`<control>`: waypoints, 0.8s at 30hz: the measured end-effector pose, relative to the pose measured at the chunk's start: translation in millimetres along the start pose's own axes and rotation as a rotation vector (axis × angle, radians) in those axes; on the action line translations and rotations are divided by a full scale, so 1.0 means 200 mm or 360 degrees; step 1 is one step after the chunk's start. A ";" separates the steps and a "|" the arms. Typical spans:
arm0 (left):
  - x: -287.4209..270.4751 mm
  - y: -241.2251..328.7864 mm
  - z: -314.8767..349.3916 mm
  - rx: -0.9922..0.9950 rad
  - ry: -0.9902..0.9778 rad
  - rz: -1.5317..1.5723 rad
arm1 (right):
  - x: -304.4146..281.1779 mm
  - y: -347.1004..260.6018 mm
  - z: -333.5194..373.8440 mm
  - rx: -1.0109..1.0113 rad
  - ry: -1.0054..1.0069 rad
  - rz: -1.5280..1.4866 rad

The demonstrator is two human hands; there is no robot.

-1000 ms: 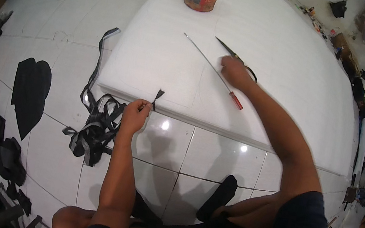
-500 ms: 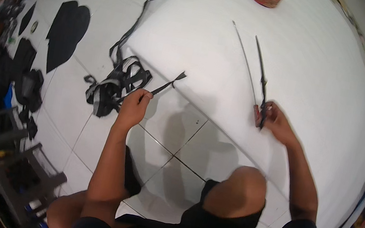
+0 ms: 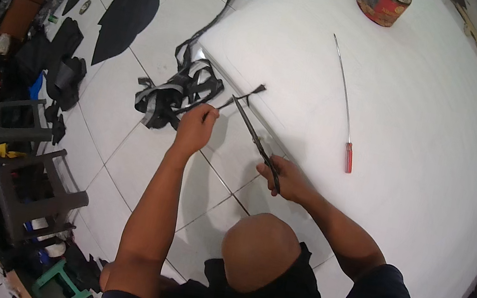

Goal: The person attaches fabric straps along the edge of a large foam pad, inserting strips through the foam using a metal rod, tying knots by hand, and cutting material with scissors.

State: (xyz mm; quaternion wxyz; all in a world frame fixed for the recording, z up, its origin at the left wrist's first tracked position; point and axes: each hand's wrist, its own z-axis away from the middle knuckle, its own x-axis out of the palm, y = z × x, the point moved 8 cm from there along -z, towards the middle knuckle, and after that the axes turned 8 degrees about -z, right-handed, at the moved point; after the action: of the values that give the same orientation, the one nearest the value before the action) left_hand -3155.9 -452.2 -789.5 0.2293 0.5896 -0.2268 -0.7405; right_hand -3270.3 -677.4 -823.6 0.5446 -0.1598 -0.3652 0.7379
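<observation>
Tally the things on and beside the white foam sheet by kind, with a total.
Black-handled scissors, in the right hand: 1
Thin black strip, pinched by the left hand: 1
Long metal rod with a red handle: 1
Round red tin: 1
Pile of black straps on the tiles: 1
Flat black cut-out piece on the tiles: 1
Total: 6

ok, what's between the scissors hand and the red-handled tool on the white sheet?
Nothing: in the head view the stretch from the right hand, which holds the scissors, to the red-handled tool is bare white sheet.
</observation>
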 end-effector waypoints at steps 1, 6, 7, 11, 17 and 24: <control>-0.03 -0.03 0.00 0.0078 0.0162 0.0009 | 0.00 0.04 0.01 0.0008 0.0020 0.0007; -0.07 -0.32 0.23 -0.0313 0.0637 0.0075 | -0.18 0.07 0.33 -0.0637 0.0624 0.0491; 0.01 -0.29 0.29 -0.0280 0.0579 0.0115 | -0.28 0.08 0.46 -0.0552 0.0784 0.0540; 0.48 0.03 0.55 -0.0027 0.0447 0.0512 | -0.76 0.06 0.87 -0.0224 0.1471 0.0906; 1.17 1.06 1.18 0.0309 -0.0948 0.0961 | -1.33 0.41 1.22 0.0227 0.1800 0.1237; 1.55 0.63 1.23 -0.0037 -0.0815 0.0500 | -1.45 0.65 1.35 0.0055 0.1622 0.1127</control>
State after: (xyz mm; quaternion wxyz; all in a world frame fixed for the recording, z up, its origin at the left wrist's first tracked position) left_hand -3448.4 -723.4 -901.8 0.2831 0.3387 -0.3572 -0.8231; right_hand -3427.3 -1060.2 -778.4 0.3751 -0.5947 0.0279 0.7105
